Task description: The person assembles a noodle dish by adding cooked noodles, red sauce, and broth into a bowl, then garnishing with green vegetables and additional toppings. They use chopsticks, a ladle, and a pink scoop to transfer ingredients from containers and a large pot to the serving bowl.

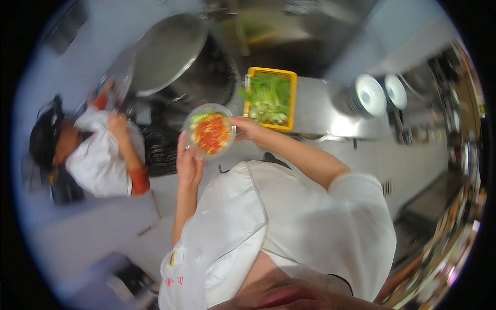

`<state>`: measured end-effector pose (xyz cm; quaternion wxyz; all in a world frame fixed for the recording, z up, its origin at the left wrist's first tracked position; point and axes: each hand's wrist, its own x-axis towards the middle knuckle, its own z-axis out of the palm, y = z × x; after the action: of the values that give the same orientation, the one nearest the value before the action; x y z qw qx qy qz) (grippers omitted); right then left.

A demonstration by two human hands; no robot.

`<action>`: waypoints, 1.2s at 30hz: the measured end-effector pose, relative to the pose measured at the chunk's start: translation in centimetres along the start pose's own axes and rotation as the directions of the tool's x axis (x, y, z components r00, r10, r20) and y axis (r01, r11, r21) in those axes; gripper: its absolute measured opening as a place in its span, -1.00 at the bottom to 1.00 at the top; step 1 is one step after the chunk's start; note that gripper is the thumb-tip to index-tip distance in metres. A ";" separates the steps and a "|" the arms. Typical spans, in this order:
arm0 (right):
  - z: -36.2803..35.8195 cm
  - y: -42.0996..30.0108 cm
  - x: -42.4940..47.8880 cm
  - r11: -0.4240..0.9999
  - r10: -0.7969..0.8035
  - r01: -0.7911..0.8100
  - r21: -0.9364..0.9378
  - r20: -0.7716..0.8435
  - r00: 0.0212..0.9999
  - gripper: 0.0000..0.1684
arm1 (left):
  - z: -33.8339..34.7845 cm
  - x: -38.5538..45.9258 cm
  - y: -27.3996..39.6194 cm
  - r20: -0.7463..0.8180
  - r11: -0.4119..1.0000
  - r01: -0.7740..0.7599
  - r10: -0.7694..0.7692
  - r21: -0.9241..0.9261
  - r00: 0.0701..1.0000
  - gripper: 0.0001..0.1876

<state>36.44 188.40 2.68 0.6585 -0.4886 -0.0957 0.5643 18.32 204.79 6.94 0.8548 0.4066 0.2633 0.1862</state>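
Between my two hands is a round clear plastic bowl [211, 131] of food. Red sauce with pale yellow bits covers most of it, and something green shows along the far left side. My left hand [188, 161] supports the bowl from its near left side, fingers against the wall. The right-hand rim is gripped by my right hand [250, 130], its thumb on the edge. Just beyond my right hand, a yellow plastic basket [293, 100] holds leafy green vegetables [269, 97] with pale stems.
A large round metal pot [166, 54] stands at the upper left. A co-worker [104, 151] in white is at the left, beside the stove area. Stacked white bowls [370, 96] rest on the steel counter [321, 104] at right. Tiled floor [372, 159] shows below the counter.
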 end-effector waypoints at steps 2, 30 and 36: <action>0.2 0.6 -0.3 0.997 -0.022 0.026 0.075 -0.055 0.998 -0.45 | -1.1 0.0 -0.3 0.008 0.999 0.035 -0.035 -0.041 0.999 -0.36; 5.7 -2.5 20.2 0.966 -0.145 0.079 -0.245 -0.265 0.953 -0.80 | -13.2 13.7 4.0 -0.214 0.999 0.030 -0.020 0.045 0.977 -0.37; 6.6 -3.4 29.6 0.946 -0.195 0.083 -0.313 -0.349 0.917 -0.84 | -16.9 22.1 7.7 -0.190 0.996 0.055 -0.042 0.065 0.981 -0.36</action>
<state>44.40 217.15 -4.01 0.6240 -0.6709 -0.0851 0.3914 24.86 231.29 -2.50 0.8155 0.4103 0.3593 0.1936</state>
